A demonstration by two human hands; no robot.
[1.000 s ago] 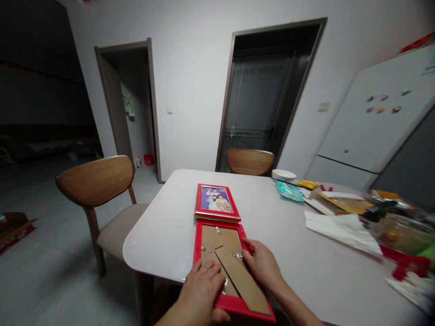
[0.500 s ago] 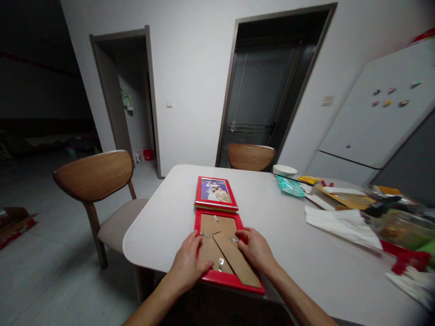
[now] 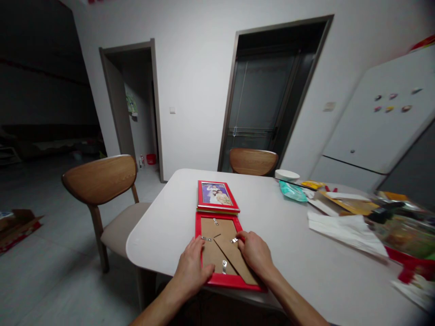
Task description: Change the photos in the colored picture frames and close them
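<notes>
A red picture frame (image 3: 231,280) lies face down at the near edge of the table, its brown backing board (image 3: 210,226) and slanted stand leg showing. Metal clips sit on its sides, one of them the bottom clip (image 3: 224,266). My left hand (image 3: 192,265) grips the frame's left side, thumb resting on the backing near the lower edge. With its fingers curled, my right hand (image 3: 254,253) holds the right side, fingertips at the right clip (image 3: 234,240). Just beyond lies a stack of red frames (image 3: 234,208), face up, with a photo of people on top.
On the white table (image 3: 163,222), the right side carries a white bowl (image 3: 287,175), a teal packet (image 3: 292,192), white paper (image 3: 346,233) and assorted packaging. Wooden chairs stand at the left (image 3: 102,181) and the far side (image 3: 253,161).
My right fingertips have shifted slightly at the right clip, which now sits more tilted. My left hand stays on the frame's left side. The view has tipped up a little.
</notes>
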